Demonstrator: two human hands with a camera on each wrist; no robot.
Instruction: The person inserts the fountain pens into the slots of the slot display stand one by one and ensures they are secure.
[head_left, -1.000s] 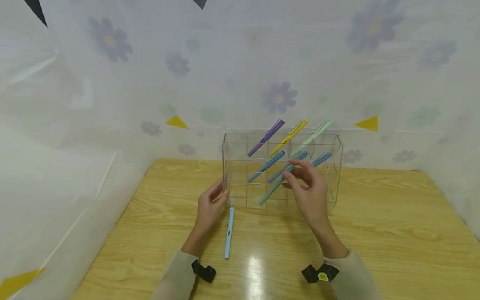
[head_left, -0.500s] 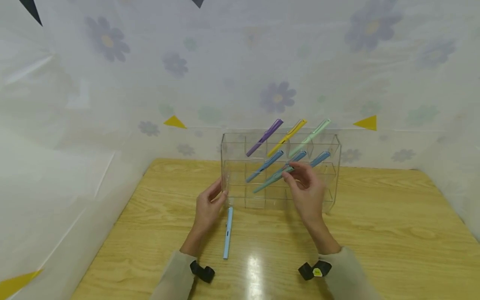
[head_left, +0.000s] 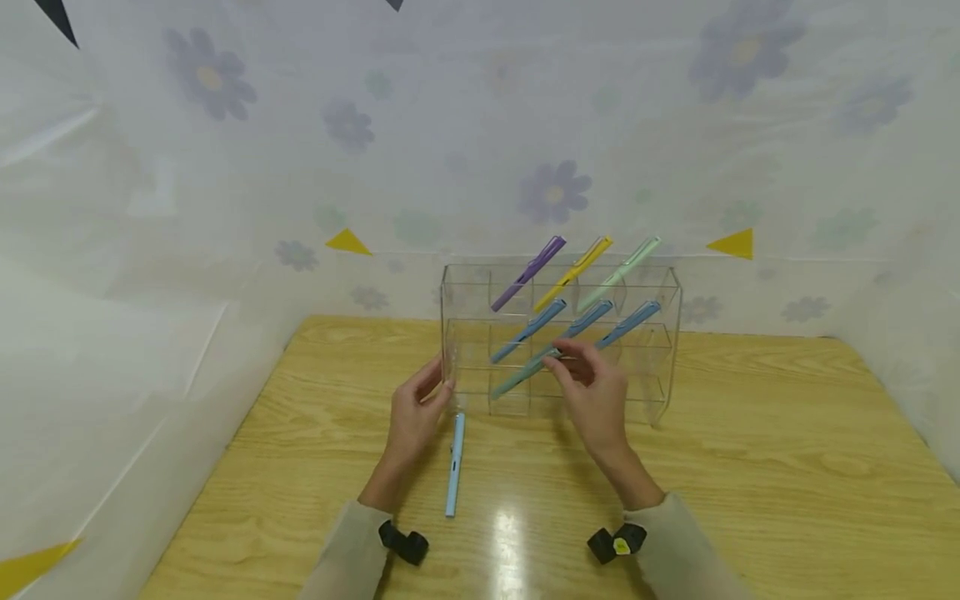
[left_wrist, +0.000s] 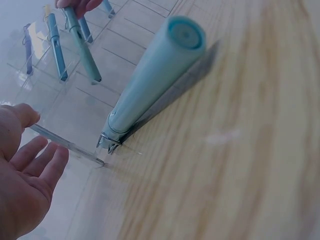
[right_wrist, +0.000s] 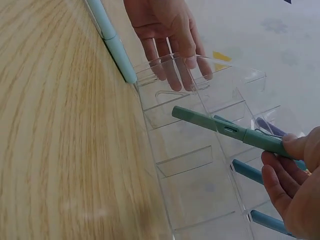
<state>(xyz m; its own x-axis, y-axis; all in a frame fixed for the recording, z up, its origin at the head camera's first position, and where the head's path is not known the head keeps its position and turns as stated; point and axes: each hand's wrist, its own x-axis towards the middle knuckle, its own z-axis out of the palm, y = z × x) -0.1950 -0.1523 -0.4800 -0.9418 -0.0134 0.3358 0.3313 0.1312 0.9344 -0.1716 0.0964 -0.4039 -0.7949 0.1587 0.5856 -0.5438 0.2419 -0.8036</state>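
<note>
My right hand pinches a green pen near its clip end, thumb on one side and fingers on the other. The pen slants down to the left, its lower end at the bottom row of a clear acrylic pen holder. In the right wrist view that green pen crosses in front of the clear compartments. At the holder's left side, my left hand grips the upright edge between thumb and fingers. A light blue pen lies on the table near that hand, its clip end toward the holder.
Purple, yellow and pale green pens lean in the holder's top row. Three blue pens, one at the left, lean in the middle row. Behind the wooden table hangs a flowered sheet.
My right hand has moved left and down with the green pen, from in front of the middle row toward a lower-left compartment. The left hand stays at the holder's side.
</note>
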